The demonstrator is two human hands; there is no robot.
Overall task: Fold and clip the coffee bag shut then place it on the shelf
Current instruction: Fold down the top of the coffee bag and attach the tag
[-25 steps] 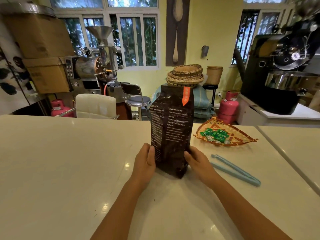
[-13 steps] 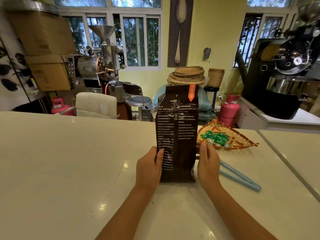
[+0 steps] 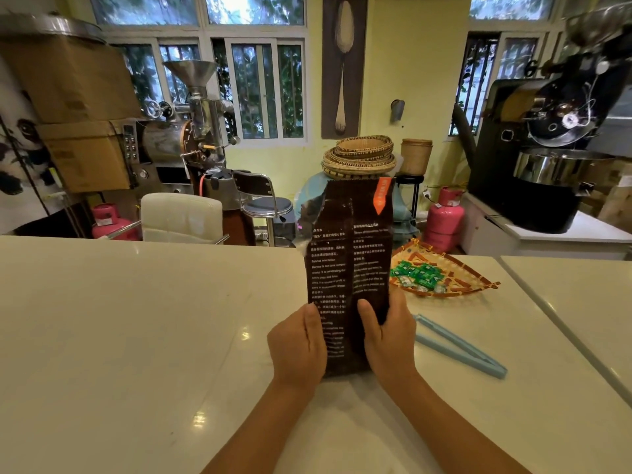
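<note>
My left hand (image 3: 297, 347) grips the left edge of the coffee bag (image 3: 349, 268), which stands upright on the white counter (image 3: 136, 319) between my palms. My right hand (image 3: 390, 333) clasps its right edge, thumb across the front. Just right lies a blue clip (image 3: 458, 345); beyond it, a woven tray (image 3: 478, 280) holds green candies (image 3: 419, 273).

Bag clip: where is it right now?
In the head view the light-blue bag clip lies untouched on the white counter, just right of the right hand holding the coffee bag, nearer than the candy basket.
</note>
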